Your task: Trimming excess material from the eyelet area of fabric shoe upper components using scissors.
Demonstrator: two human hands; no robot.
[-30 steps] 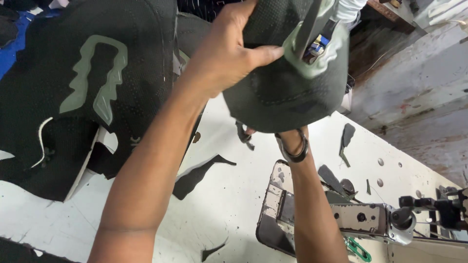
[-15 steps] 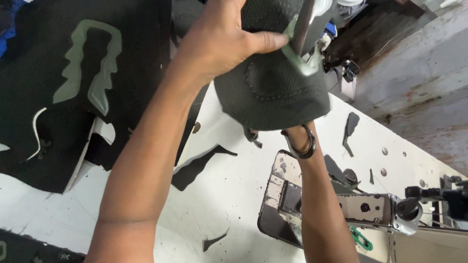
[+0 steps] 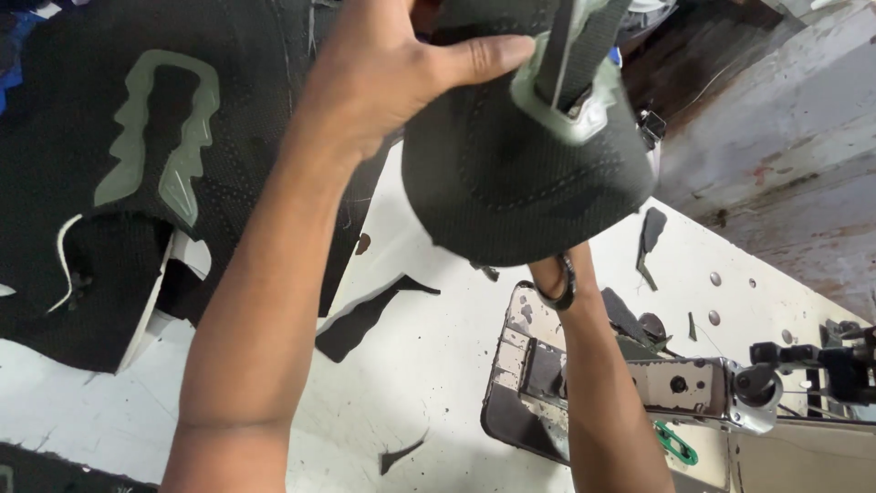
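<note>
Basically, left hand point(image 3: 383, 82) is closed on the dark mesh cap point(image 3: 520, 183), thumb across its crown, above the sewing machine point(image 3: 639, 383). Right hand is hidden beneath it; grip unclear. Looks light, floppy; best held by the stiffer edge.

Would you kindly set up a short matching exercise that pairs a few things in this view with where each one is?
Things:
1. dark mesh piece
2. green clip
3. pale green patch
4. dark wristband

Places:
A. on the black fabric at left
B. held up in the left hand
C. around the right forearm
D. under the metal machine arm

Pairs: 1-B, 2-D, 3-A, 4-C
</note>
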